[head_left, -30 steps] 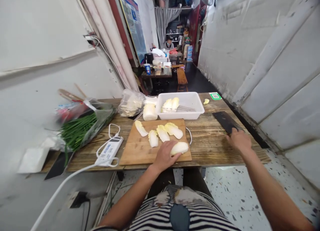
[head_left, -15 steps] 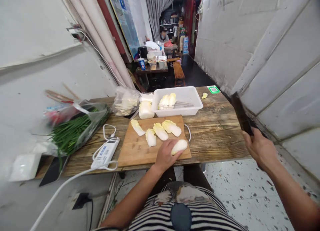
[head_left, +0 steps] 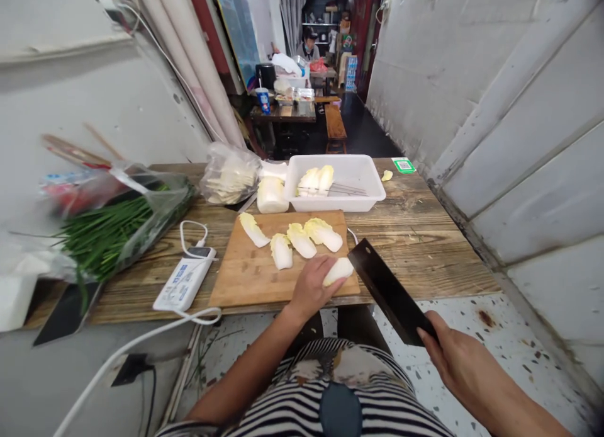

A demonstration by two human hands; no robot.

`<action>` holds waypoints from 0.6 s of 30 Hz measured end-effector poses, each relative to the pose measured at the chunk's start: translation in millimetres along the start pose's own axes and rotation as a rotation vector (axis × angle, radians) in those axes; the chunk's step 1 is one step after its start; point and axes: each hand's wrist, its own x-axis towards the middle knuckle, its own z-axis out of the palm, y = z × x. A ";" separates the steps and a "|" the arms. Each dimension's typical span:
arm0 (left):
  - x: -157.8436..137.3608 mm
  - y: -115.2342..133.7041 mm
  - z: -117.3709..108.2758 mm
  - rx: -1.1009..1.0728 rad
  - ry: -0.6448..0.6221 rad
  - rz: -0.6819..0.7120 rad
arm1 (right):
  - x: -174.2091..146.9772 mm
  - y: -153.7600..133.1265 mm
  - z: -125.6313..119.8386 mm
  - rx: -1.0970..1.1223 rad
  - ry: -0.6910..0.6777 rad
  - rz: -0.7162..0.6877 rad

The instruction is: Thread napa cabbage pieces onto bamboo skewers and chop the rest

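Observation:
My left hand [head_left: 314,284] is closed around a small pale cabbage heart [head_left: 338,271] at the right front of the wooden cutting board [head_left: 245,276]. A dark cleaver [head_left: 391,291] is gripped by its handle in my right hand [head_left: 455,355], its far blade corner close to the cabbage; whether they touch I cannot tell. Behind my left hand lie several loose cabbage leaves [head_left: 282,251] with yellow tips and white stems. Beyond the board, a white plastic tub [head_left: 363,204] holds more cabbage pieces [head_left: 316,180] and thin metal skewers [head_left: 346,189].
Left of the tub stand a cut white cabbage base [head_left: 272,196] and a clear bag of pale slices [head_left: 231,175]. A power strip [head_left: 185,279] with a white cable and bagged green chives [head_left: 111,226] lie further left. Across the room a person [head_left: 309,46] sits.
My right hand has brought the cleaver from the far right down and left, beside the cabbage heart. My left hand still holds the cabbage. The camera view has shifted slightly.

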 end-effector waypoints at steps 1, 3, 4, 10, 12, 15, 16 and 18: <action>0.6 0.3 -0.6 -0.003 -0.002 -0.002 | 0.1 1.2 -0.2 -0.007 -0.003 0.005; 1.5 0.8 -1.6 -0.007 -0.006 -0.004 | 1.1 3.0 -2.1 -0.007 -0.015 0.013; 1.9 1.0 -2.0 -0.011 -0.008 -0.007 | 2.2 3.5 -3.7 0.003 -0.027 0.011; 3.6 0.4 -2.4 -0.031 -0.016 -0.001 | 15.6 0.1 -22.2 0.098 -0.087 0.028; 3.9 -0.6 -2.1 -0.032 -0.026 0.006 | 20.0 -1.6 -28.8 0.177 -0.205 0.098; 3.8 -2.6 -1.4 -0.038 -0.051 0.009 | 24.7 -2.2 -35.0 0.300 -0.377 0.225; 3.6 -3.3 -1.0 -0.041 -0.055 0.010 | 26.0 -2.0 -36.1 0.322 -0.401 0.247; 3.5 -4.3 -0.3 -0.044 -0.056 0.009 | 28.5 -1.8 -37.7 0.340 -0.423 0.256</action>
